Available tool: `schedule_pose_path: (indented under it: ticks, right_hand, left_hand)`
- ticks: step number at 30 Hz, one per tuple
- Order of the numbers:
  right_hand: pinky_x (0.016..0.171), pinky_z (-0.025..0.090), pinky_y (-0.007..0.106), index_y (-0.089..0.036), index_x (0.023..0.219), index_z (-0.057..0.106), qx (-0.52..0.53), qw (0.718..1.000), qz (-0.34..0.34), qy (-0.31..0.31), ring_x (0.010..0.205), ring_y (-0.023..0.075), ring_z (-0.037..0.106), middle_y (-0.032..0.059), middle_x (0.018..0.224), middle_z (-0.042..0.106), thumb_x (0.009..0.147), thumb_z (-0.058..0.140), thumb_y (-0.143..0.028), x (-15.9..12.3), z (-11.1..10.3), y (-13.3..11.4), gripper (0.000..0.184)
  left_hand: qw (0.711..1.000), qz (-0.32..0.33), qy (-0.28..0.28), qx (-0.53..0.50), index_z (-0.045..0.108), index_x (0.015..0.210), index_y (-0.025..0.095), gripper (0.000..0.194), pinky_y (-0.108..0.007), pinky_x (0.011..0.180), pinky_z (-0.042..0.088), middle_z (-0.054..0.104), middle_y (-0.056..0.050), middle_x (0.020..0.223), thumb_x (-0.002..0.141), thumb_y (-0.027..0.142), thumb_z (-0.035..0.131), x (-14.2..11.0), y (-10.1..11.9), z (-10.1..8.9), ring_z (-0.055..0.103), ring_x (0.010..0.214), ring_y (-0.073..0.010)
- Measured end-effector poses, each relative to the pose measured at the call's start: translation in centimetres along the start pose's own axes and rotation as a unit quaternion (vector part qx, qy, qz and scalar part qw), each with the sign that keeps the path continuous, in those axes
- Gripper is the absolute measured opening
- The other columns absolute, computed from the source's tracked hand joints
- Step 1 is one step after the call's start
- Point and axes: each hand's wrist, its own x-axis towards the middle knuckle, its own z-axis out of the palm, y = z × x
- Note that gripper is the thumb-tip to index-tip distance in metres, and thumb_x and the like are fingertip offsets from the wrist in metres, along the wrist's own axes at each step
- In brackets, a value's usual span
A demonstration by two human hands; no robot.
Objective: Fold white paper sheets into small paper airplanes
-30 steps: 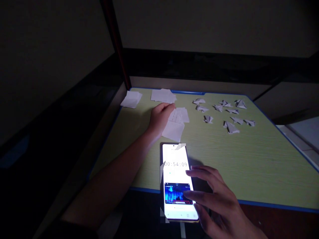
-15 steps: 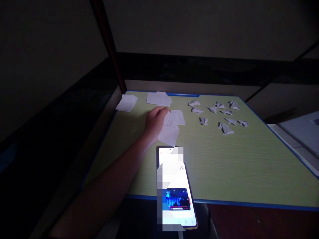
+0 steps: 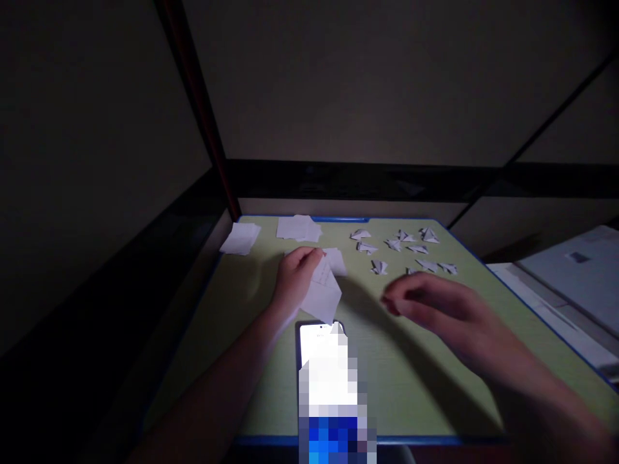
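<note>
My left hand (image 3: pixel 296 274) is closed, with thumb and fingers pinched on a white paper sheet (image 3: pixel 321 303) that bears faint handwriting. One corner of this sheet points down toward the phone. Partly behind it lies another white sheet (image 3: pixel 336 260). My right hand (image 3: pixel 438 309), slightly blurred, hovers over the table to the right, fingers curled and tips close together. Nothing shows between them. Just beyond it lie several small folded paper pieces (image 3: pixel 380 267); one is mostly hidden behind that hand.
A lit phone (image 3: pixel 309 345), partly pixelated, lies at the front middle of the blue-edged table (image 3: pixel 232 309). Paper stacks sit at the far left (image 3: pixel 240 238) and back (image 3: pixel 298 228). Beyond the right edge is a pale flat box-like object (image 3: pixel 575 274).
My right hand has come into view from the right. The camera has tilted up, so the table appears lower. My left hand keeps its pinch on the paper sheet.
</note>
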Motion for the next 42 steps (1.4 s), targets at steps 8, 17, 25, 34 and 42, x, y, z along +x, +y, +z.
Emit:
schedule_pose_path:
  ticks: [8,17,25,34,42]
  right_hand:
    - [0.055,0.035,0.025,-0.016,0.069,0.057,0.150,0.983,0.106,-0.031,0.058,0.0097,0.047,-0.0031,0.064,0.054,0.073,0.072,-0.035,8.6,5.7,2.7,0.025]
    - [0.050,0.028,0.026,-0.018,0.065,0.054,0.231,0.964,0.119,0.051,0.052,0.0095,0.040,-0.0050,0.055,0.049,0.070,0.075,-0.053,8.0,5.2,4.8,0.041]
    - [0.049,0.027,0.025,-0.019,0.061,0.050,0.189,0.978,0.079,0.046,0.052,0.0092,0.038,-0.0054,0.055,0.044,0.078,0.061,-0.042,7.8,5.1,4.6,0.030]
    - [0.046,0.026,0.025,-0.020,0.062,0.050,0.213,0.973,0.075,0.056,0.049,0.0090,0.037,-0.0057,0.054,0.045,0.080,0.061,-0.042,7.6,5.0,5.0,0.031]
    - [0.044,0.023,0.024,-0.019,0.059,0.049,0.250,0.962,0.089,0.064,0.045,0.0075,0.035,-0.0069,0.049,0.043,0.074,0.069,-0.051,7.7,5.2,5.0,0.041]
  left_hand:
    - [0.999,0.014,0.010,0.032,0.064,0.073,0.017,0.022,-0.024,0.060,0.038,0.061,0.001,0.069,0.076,0.039,0.065,0.2,0.4,-0.5,0.051,0.065,-0.0126]
    - [0.996,0.014,-0.042,0.082,0.064,0.069,0.017,0.019,-0.024,0.057,0.036,0.059,0.001,0.065,0.075,0.035,0.064,0.2,0.0,-0.3,0.050,0.062,-0.0130]
    - [0.992,0.003,-0.082,0.101,0.061,0.070,0.018,0.023,-0.025,0.053,0.033,0.053,0.003,0.060,0.076,0.040,0.063,-0.4,0.0,0.0,0.046,0.057,-0.0126]
    - [0.988,-0.015,-0.131,0.077,0.055,0.066,0.018,0.027,-0.025,0.050,0.028,0.045,0.004,0.056,0.077,0.042,0.064,-0.9,0.0,0.1,0.040,0.053,-0.0106]
    - [0.983,-0.030,-0.161,0.081,0.054,0.067,0.017,0.028,-0.025,0.049,0.027,0.046,0.004,0.056,0.074,0.043,0.063,-1.0,0.6,0.1,0.040,0.052,-0.0101]
